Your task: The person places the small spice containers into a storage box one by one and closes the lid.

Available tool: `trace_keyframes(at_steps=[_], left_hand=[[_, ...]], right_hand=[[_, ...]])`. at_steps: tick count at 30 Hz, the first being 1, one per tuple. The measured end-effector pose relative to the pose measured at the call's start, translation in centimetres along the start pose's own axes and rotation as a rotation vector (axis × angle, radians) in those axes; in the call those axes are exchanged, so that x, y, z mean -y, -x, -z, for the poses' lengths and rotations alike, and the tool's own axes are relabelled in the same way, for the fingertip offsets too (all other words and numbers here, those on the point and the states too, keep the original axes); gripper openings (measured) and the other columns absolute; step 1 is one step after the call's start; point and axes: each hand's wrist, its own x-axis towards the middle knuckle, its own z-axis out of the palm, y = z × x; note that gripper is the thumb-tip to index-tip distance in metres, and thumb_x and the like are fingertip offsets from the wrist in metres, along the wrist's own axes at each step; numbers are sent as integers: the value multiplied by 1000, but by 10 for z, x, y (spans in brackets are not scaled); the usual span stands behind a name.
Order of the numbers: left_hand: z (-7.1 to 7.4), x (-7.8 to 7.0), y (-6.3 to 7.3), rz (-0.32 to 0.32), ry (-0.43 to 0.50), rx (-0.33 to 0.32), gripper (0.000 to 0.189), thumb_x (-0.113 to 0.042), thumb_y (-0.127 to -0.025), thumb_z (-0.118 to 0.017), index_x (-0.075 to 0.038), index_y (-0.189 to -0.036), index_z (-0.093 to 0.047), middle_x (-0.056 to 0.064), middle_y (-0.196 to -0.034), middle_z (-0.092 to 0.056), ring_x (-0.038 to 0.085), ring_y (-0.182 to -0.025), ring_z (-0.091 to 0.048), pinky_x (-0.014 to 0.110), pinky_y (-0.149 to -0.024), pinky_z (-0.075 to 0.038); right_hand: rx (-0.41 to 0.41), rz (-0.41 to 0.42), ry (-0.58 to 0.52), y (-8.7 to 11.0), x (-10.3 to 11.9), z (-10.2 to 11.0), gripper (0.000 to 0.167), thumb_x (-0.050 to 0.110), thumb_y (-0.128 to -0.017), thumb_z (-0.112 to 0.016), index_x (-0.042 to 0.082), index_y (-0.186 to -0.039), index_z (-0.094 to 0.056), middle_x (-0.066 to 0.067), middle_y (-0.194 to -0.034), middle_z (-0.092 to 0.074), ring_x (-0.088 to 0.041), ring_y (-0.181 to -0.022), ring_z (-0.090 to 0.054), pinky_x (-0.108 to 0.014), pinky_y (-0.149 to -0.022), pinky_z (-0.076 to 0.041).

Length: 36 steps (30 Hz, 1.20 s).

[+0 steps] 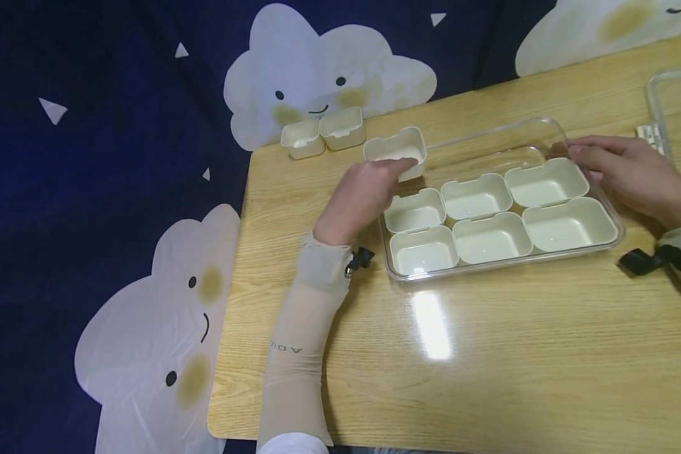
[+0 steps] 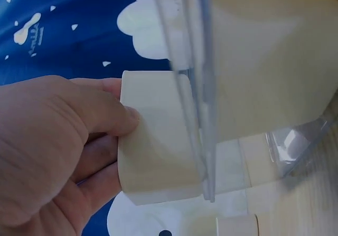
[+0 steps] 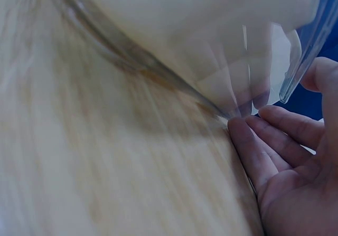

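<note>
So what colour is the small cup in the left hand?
Cream, a pale off-white; the small cup held by the left hand shows best in the head view.

Right wrist view is motion-blurred: table grain (image 3: 105, 157) smeared. Second clear container (image 1: 675, 101) cut off at the right edge; small white item (image 1: 649, 135) beside it unidentifiable.

sleeve (image 1: 295, 340), upside-down letters "AON"

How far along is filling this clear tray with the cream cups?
Six cream plastic cups sit in the clear plastic tray. The left hand grips a seventh cup at its edge; the right hand steadies it. Two small cups wait on the wooden table.
</note>
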Motion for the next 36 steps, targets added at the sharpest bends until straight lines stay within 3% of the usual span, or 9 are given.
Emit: trace_keyframes(at_steps=[8, 14, 17, 30, 36], left_hand=[[-4, -3, -2, -4, 17, 36, 47, 5, -99, -51, -17, -138, -66, 2, -102, -79, 15, -75, -68, 31, -76, -60], [-7, -6, -5, -4, 39, 100, 45, 2, -102, -49, -16, -139, -66, 3, -111, -80, 15, -80, -70, 30, -82, -60], [-9, -5, -5, 4, 31, 127, 44, 2, -102, -49, -15, -139, -66, 3, -106, -79, 15, -81, -69, 31, -83, -60], [-16, 0, -5, 36, 62, 207, 47, 4, -98, -49, -19, -134, -69, 1, -86, -71, 14, -79, -59, 31, -77, -56], [-16, 0, -5, 29, 100, 238, 48, 6, -97, -50, -17, -135, -68, 2, -95, -75, 12, -81, -60, 29, -82, -57]], right_hand=[[-26, -40, 40, 2, 4, -1, 58, 49, -105, -53, 21, -156, -47, 33, -134, -62, 22, -104, -55, -2, -78, -46], [-53, -68, 121, 3, 5, -1, 60, 53, -103, -53, 24, -156, -48, 36, -132, -60, 21, -104, -52, -1, -75, -44], [-55, -66, 128, 3, 5, -1, 60, 54, -103, -53, 24, -155, -48, 36, -130, -60, 21, -103, -51, -2, -75, -44], [-45, -66, 49, 1, 5, -2, 60, 50, -103, -56, 20, -155, -48, 39, -125, -63, 23, -102, -54, -2, -77, -46], [-28, -61, 11, 1, 5, -2, 60, 48, -104, -56, 19, -156, -47, 36, -131, -63, 24, -103, -55, -2, -78, -47]])
